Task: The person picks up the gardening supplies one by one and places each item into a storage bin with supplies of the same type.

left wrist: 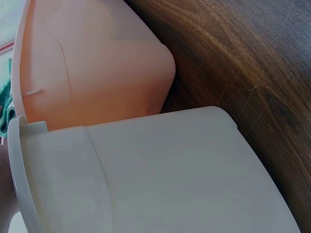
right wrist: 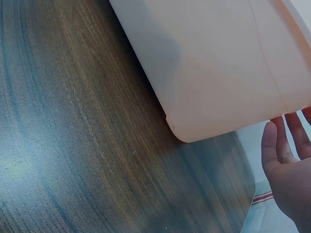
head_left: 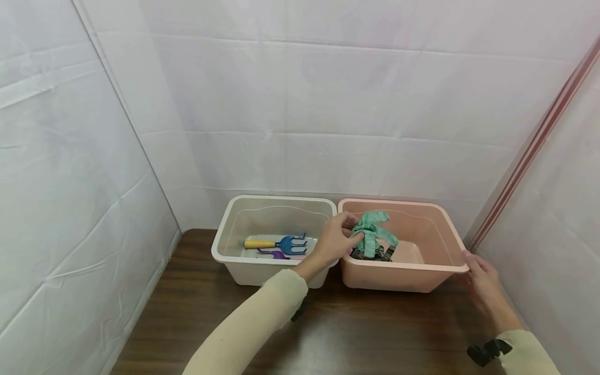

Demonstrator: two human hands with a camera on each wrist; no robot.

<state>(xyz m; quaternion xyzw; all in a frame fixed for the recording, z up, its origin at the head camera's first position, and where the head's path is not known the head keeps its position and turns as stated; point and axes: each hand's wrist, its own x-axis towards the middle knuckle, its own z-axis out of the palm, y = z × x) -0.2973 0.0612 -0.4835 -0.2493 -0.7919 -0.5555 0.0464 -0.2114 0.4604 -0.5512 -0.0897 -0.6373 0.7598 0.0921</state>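
Note:
My left hand (head_left: 334, 237) pinches a green cloth glove (head_left: 370, 229), its finger-like strips hanging loose over the left part of the pink plastic bin (head_left: 412, 267). A dark patterned cloth item (head_left: 375, 253) lies in that bin under the glove, partly covered. At the bin's right end, my right hand (head_left: 485, 281) holds the rim near the front corner. Seen from the right wrist, the fingers of this hand (right wrist: 294, 167) reach up to the outside of the bin. A sliver of green cloth (left wrist: 6, 107) shows at the left wrist view's edge; the left hand is mostly hidden there.
A white plastic bin (head_left: 276, 260) stands close to the pink one on the left. Inside it lie a blue hand fork with a yellow handle (head_left: 260, 244) and a purple tool (head_left: 274, 254). Both bins stand on a dark wooden table (head_left: 347, 333), with white sheeting (head_left: 300, 104) behind.

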